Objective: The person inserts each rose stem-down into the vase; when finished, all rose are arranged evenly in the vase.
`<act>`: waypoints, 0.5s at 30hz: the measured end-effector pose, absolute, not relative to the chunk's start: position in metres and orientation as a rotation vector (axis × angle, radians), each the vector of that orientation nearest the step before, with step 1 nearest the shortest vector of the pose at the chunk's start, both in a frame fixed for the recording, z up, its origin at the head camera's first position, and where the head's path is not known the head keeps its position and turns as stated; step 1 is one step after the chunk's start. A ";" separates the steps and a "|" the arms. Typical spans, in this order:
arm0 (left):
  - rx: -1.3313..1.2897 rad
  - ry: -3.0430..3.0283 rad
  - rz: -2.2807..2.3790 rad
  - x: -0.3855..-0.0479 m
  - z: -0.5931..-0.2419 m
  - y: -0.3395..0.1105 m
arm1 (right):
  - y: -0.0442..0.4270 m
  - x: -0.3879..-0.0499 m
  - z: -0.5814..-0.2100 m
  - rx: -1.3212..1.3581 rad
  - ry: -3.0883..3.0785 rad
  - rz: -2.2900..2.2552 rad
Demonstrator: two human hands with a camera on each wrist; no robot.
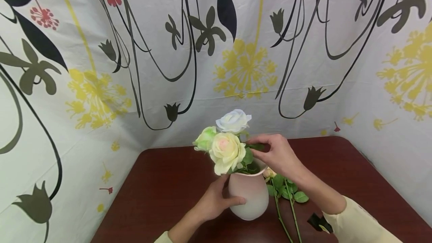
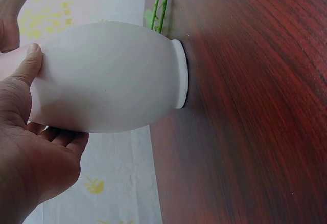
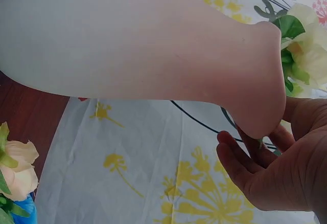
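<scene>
1 vase standing on the counter w/ 3 roses at its mouth, L hand gripping its side, R hand pinching abt 1 leaf by the rim, & 2 stems just chilling nearby.

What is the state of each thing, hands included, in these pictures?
Vase: upright on the table, greenery in mouth
Cream rose: wide open
Blue-white rose: open
Greenish rose: less open
Loose stems: lying on table
Left hand: gripping vase
Right hand: at vase rim, grip unclear
Patterned cloth: hanging, creased
</scene>
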State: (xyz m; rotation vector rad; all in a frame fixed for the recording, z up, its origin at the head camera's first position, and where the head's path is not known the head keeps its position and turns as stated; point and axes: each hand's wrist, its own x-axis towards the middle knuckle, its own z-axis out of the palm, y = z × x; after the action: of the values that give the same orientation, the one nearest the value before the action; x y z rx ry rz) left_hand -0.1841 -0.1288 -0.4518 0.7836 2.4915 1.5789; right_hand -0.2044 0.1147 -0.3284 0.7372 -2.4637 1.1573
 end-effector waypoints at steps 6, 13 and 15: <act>0.788 2.495 1.575 -0.185 -0.452 -0.129 | 0.115 -0.204 -0.329 0.739 -2.463 1.205; 0.756 2.502 1.571 -0.184 -0.451 -0.128 | 0.121 -0.203 -0.328 0.694 -2.465 1.258; 0.751 2.501 1.572 -0.185 -0.452 -0.128 | 0.123 -0.204 -0.328 0.673 -2.467 1.284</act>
State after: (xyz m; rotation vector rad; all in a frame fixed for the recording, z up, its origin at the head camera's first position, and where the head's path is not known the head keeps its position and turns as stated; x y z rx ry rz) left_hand -0.1847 -0.1280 -0.4516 0.7505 2.5013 1.5717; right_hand -0.2039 0.1232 -0.3284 0.6729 -2.4672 1.2839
